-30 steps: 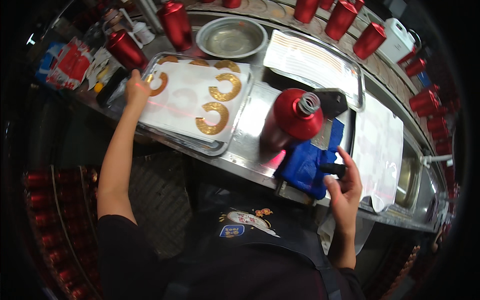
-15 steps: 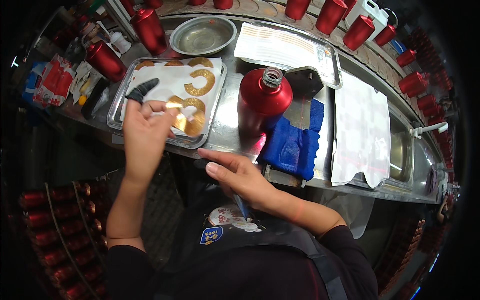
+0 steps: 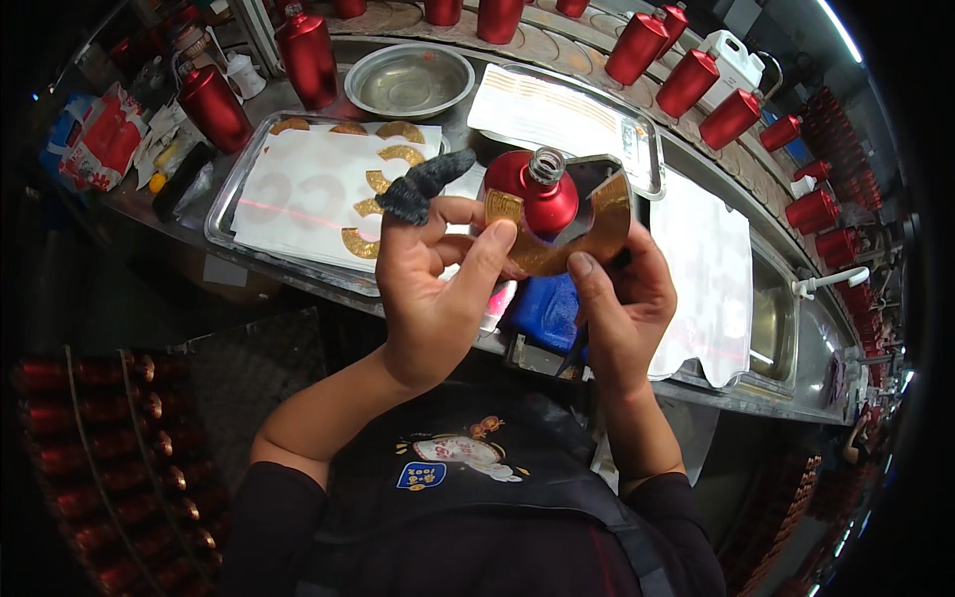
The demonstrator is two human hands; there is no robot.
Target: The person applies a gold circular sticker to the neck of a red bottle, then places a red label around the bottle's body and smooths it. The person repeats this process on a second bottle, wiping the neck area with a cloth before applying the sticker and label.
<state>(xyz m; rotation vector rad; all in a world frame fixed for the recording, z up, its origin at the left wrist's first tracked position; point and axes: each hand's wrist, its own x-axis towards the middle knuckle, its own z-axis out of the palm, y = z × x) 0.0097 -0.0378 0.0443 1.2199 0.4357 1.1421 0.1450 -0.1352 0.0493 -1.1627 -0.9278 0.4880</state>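
A curved gold foil label (image 3: 553,261) is stretched between my hands, its open side facing away from me. My left hand (image 3: 433,294) pinches its left end; a black cover wraps that hand's raised index finger. With thumb and fingers my right hand (image 3: 629,308) grips the label's right part. A thin dark tool (image 3: 574,360) shows below the right palm, its kind unclear. Behind the label stands a shiny red bottle (image 3: 549,211) with a bare glass neck, partly hidden. Beside it lies a blue cloth (image 3: 547,306) on a metal stand.
On the left, a metal tray (image 3: 225,204) holds white backing paper (image 3: 298,184) with several gold labels (image 3: 403,155). A metal bowl (image 3: 410,82) and a second tray (image 3: 652,149) stand behind. White sheets (image 3: 701,289) lie right, beside a sink (image 3: 774,318). Red bottles (image 3: 686,82) line the far belt.
My left hand has brought the gold label from the tray rightward, in front of the bottle. My right hand has risen and taken the label's other end.
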